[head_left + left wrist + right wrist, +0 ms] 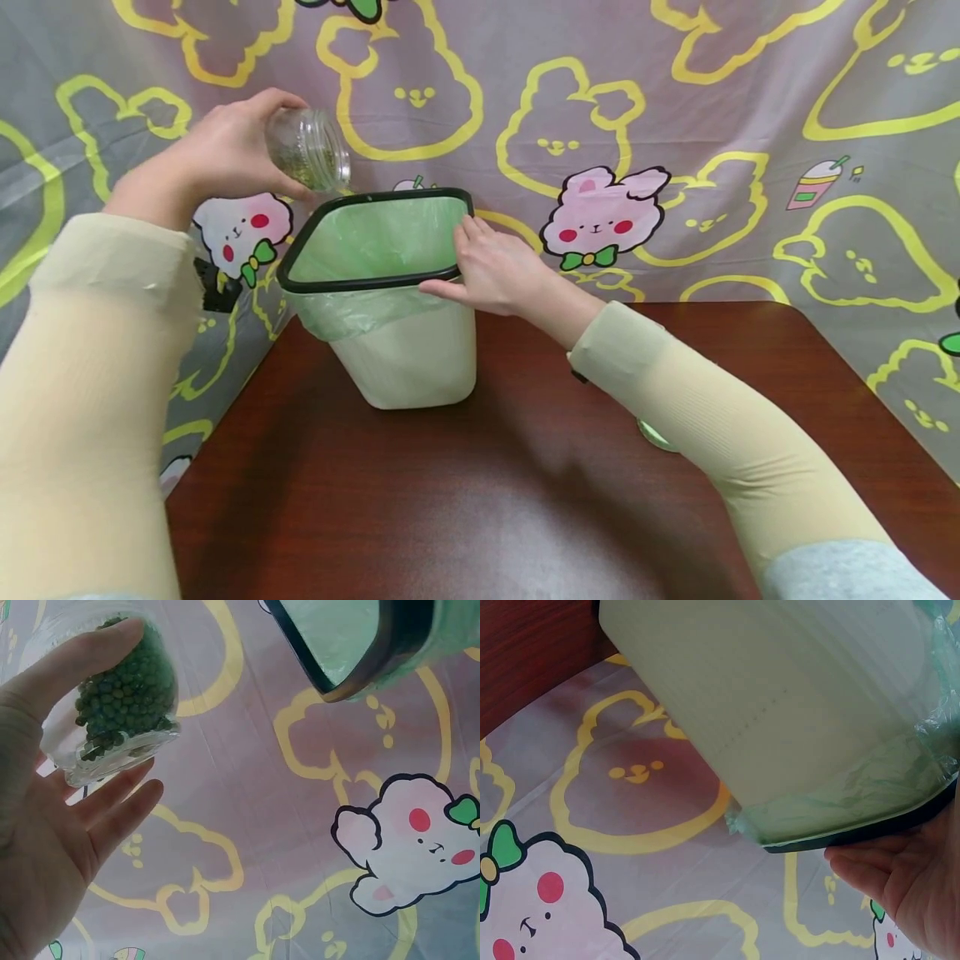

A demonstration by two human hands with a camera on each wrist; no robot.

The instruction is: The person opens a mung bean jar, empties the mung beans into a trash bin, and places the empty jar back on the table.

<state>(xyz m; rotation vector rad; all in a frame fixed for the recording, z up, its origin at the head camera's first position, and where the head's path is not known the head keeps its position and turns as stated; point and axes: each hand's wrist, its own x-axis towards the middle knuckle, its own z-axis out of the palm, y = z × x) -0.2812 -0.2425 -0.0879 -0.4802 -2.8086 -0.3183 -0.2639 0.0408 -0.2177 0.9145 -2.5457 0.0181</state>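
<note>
Table: dark red-brown wood — smooth and shiny, with a round far right corner.
Cloth: gray and pink, a bit wrinkly, hung behind the table and at both sides.
Bears: big yellow outlines with tiny faces.
Bunny: pink — red cheeks, green bow.
Light: white shine on the table, dark shadows around it.
</note>
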